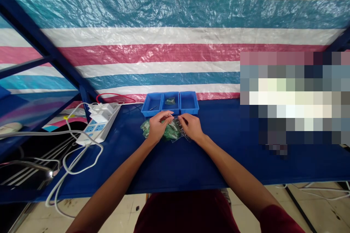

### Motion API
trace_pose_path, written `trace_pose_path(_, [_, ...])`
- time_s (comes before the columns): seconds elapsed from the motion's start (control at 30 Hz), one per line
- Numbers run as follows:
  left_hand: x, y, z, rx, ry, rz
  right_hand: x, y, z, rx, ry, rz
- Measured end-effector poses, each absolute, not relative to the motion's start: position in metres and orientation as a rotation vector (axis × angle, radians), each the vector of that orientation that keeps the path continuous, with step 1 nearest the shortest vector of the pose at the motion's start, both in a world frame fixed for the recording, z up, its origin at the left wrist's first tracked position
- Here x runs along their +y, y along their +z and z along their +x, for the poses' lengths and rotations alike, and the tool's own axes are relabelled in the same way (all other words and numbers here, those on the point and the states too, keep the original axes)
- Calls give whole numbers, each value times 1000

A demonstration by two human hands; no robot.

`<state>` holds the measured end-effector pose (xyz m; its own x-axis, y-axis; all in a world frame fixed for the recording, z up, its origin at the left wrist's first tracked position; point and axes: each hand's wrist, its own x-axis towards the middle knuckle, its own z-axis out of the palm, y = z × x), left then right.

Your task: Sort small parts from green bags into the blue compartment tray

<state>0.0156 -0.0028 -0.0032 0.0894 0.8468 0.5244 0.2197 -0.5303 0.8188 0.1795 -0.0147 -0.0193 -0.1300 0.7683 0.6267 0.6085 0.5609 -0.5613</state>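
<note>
My left hand (pixel 159 126) and my right hand (pixel 192 127) meet over a pile of clear plastic bags holding small green parts (pixel 171 132) on the blue table (pixel 175 164). The fingers of both hands are pinched together on a small thin metal piece (pixel 175 117) held between them, too small to name. Just beyond the hands stand three small blue trays in a row: the left tray (pixel 152 104), the middle tray (pixel 170 102) with a few green parts in it, and the right tray (pixel 189 102).
A white power strip (pixel 100 125) with plugs and white cables (pixel 71 160) lies at the left of the table. A red wire (pixel 115 96) loops behind it. A striped tarp (pixel 175 36) forms the back wall. A blurred-out area sits at the right.
</note>
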Motion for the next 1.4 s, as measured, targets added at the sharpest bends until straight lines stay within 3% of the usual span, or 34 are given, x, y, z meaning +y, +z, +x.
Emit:
trace_pose_path(0.57, [-5, 3, 14, 1160, 1284, 2002, -16, -19, 180, -1827, 217, -1128])
trace_pose_path(0.93, [0, 0, 11, 1121, 1360, 2062, -15, -19, 180, -1841, 223, -1138])
trace_pose_path(1.4, [-1, -6, 14, 1058, 1309, 1813, -16, -18, 180, -1845, 207, -1152])
